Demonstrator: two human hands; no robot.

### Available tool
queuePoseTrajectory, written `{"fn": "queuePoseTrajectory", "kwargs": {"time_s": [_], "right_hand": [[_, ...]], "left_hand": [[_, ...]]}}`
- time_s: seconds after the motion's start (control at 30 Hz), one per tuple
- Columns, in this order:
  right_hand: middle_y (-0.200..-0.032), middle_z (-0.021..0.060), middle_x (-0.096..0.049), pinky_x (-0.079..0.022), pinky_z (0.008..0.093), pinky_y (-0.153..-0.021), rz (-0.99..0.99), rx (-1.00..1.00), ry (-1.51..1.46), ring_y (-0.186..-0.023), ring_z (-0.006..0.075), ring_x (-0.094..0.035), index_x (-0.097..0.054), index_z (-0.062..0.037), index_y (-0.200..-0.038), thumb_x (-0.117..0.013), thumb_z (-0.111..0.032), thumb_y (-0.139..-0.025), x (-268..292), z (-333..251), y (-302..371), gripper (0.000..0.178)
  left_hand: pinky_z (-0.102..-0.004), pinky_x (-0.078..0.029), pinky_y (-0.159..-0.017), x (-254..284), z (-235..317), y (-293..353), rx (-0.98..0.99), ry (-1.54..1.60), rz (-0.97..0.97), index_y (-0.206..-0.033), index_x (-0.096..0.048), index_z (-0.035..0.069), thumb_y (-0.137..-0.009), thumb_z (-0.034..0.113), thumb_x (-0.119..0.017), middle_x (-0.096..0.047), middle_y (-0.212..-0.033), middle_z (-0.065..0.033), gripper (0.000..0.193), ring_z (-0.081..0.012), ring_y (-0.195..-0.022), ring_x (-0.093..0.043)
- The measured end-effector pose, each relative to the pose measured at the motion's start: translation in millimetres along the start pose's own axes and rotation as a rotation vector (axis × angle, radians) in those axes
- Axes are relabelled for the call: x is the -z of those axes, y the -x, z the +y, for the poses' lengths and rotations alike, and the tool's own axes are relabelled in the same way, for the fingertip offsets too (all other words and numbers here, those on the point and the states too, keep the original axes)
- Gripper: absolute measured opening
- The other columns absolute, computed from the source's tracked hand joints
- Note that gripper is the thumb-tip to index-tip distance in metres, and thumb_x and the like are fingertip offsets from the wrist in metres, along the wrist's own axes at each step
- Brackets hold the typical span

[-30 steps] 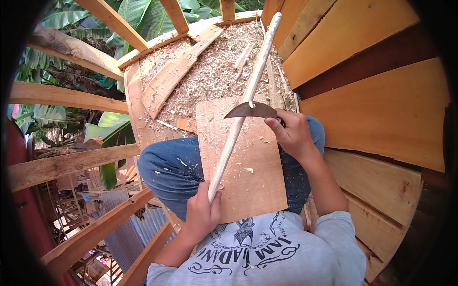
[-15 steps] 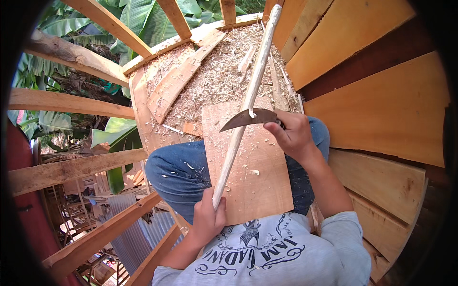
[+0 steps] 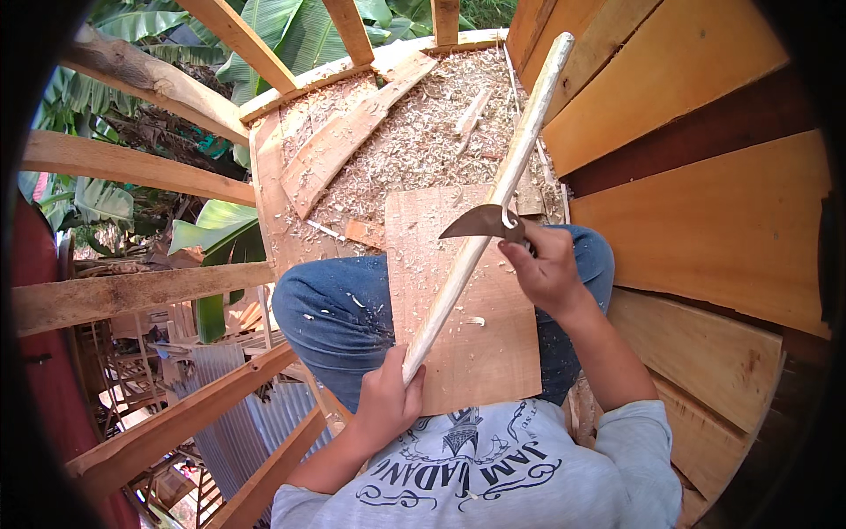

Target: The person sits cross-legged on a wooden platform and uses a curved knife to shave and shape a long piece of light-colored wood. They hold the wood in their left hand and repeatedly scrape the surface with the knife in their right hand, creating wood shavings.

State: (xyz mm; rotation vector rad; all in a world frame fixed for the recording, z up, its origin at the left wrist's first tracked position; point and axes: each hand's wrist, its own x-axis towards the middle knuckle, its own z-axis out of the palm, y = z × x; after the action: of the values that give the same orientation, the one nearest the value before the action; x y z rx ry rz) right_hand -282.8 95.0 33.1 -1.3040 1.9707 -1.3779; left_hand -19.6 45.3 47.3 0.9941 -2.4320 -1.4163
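A pale, peeled wooden stick slants from my lap up toward the far right. Its lower end sits in my left hand, fingers wrapped round it. My right hand grips a curved, dark-bladed knife by its handle, which the fingers mostly hide. The blade lies across the stick near its middle, and a curled shaving stands at the edge. Beneath the stick, a flat wooden board rests over my thighs, with a few shavings on it.
Wood shavings cover the floor ahead, with a long plank offcut lying among them. Wooden railing bars run along the left, with banana leaves beyond. Board walls close in the right side.
The stick's far end has swung to the right and nearer. My right hand and the knife have shifted slightly right, the blade turning on the stick. My left hand keeps its hold.
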Motion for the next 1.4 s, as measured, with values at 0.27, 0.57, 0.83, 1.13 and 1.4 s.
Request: {"fn": "queuePoseTrajectory", "kwargs": {"time_s": [0.27, 0.57, 0.83, 1.13, 1.4], "right_hand": [[-0.057, 0.0112, -0.056, -0.044, 0.0353, -0.045, -0.016, -0.133, 0.073, -0.048, 0.0292, -0.058, -0.06, -0.0034, -0.071, -0.067, -0.03, -0.081, -2, 5, 4, 0.029], [-0.059, 0.0118, -0.058, -0.044, 0.034, -0.046, -0.047, -0.211, 0.065, -0.049, 0.0264, -0.059, -0.061, -0.0038, -0.075, -0.067, -0.028, -0.081, 19, 17, -9, 0.025], [-0.049, 0.0012, -0.045, -0.038, 0.0254, -0.04, 0.243, -0.417, -0.404, -0.041, 0.008, -0.049, -0.053, -0.0047, -0.07, -0.055, -0.038, -0.092, 33, 25, -13, 0.04], [-0.064, 0.0061, -0.059, -0.045, 0.0232, -0.047, 0.115, -0.498, -0.673, -0.056, 0.0105, -0.058, -0.054, -0.0014, -0.085, -0.059, -0.028, -0.09, -1, 11, 34, 0.028], [-0.077, 0.0173, -0.064, -0.056, 0.0299, -0.057, 0.258, -0.617, -0.97, -0.06, 0.0209, -0.065, -0.051, 0.005, -0.098, -0.066, -0.017, -0.082, -49, -11, 28, 0.031]], "left_hand": [[-0.0421, -0.048, -0.053, 3, 1, -7, -0.056, -0.052, 0.02, -0.103, -0.048, -0.005, -0.081, 0.001, -0.057, -0.058, -0.069, -0.0244, 0.024, -0.0402, -0.062, -0.062], [-0.0424, -0.048, -0.055, 3, 3, -13, 0.078, -0.06, -0.023, -0.105, -0.047, -0.007, -0.079, -0.001, -0.058, -0.058, -0.07, -0.0245, 0.028, -0.0404, -0.064, -0.062], [-0.0402, -0.047, -0.051, 1, -9, -3, -0.055, -0.13, -0.039, -0.102, -0.046, -0.007, -0.08, -0.001, -0.058, -0.057, -0.066, -0.0218, 0.026, -0.0386, -0.058, -0.061], [-0.0429, -0.044, -0.052, -5, 6, -10, 0.109, 0.028, -0.084, -0.099, -0.044, -0.003, -0.085, 0.006, -0.056, -0.056, -0.063, -0.0214, 0.021, -0.0415, -0.059, -0.059], [-0.0405, -0.044, -0.078, 37, 51, -42, -0.094, -0.304, -0.374, -0.115, -0.047, -0.003, -0.081, 0.037, -0.062, -0.053, -0.102, -0.0201, 0.055, -0.0353, -0.092, -0.054]]}}
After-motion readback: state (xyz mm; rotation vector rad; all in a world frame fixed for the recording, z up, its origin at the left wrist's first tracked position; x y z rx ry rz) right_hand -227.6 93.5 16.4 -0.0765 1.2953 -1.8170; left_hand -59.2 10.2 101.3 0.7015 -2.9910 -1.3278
